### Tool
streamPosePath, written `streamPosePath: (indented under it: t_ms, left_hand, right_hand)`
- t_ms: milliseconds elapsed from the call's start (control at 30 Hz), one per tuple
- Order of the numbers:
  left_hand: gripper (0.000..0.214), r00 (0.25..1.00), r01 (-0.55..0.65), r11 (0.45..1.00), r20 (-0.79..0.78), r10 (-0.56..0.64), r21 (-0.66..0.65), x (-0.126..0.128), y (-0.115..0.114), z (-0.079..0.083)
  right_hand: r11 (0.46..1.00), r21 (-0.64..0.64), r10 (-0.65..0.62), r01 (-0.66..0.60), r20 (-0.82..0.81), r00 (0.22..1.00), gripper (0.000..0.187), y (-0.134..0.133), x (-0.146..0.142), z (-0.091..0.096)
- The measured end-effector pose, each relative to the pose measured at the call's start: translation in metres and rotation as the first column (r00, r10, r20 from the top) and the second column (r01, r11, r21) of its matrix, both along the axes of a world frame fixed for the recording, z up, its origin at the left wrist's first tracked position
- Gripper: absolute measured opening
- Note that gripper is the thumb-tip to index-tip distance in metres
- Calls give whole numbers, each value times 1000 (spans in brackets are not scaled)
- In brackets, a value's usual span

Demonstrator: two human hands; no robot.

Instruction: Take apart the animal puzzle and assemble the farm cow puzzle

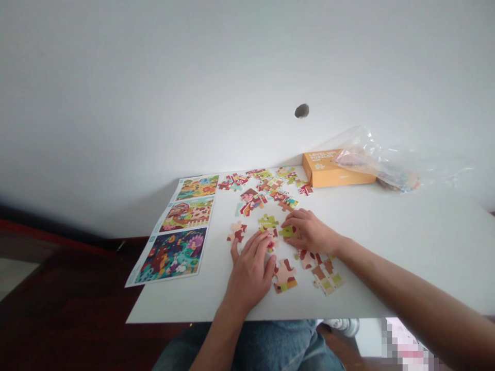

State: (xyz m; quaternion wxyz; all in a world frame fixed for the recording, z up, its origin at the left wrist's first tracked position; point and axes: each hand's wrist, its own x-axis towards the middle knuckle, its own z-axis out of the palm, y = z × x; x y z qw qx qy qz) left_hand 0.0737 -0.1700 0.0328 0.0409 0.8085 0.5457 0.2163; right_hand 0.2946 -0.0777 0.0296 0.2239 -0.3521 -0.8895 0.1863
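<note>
My left hand lies flat on the white table, fingers stretched out over a jigsaw piece near its fingertips. My right hand is curled, pinching a green jigsaw piece against the table right beside the left fingertips. A green-and-white piece lies just beyond them. Loose pieces sit under and beside my wrists, and several more are scattered further back.
A long picture sheet with three coloured scenes lies at the table's left edge. An orange box stands at the back, with a clear plastic bag beside it. The wall is close behind. The floor is dark wood.
</note>
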Motion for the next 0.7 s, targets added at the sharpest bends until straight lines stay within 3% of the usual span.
streamPosePath:
  t_ms: [200, 433, 567, 700]
  left_hand:
    - [32, 1000, 14, 1000, -6, -14, -18, 0, 0, -1]
    - [34, 999, 18, 999, -28, -19, -37, -2, 0, -2]
    - [37, 998, 16, 999, -57, -19, -42, -2, -1, -1]
    - [37, 997, 15, 999, -76, -19, -49, -1, 0, 1]
  right_hand:
    - [999, -45, -4, 1, -58, 998, 39, -4, -5, -1]
    - [995, -8, 95, -96, -73, 993, 30, -4, -5, 5]
    - [999, 3, 52, -52, -140, 989, 27, -3, 2, 9]
    - [999, 15, 41, -40, -72, 997, 28, -3, 4, 8]
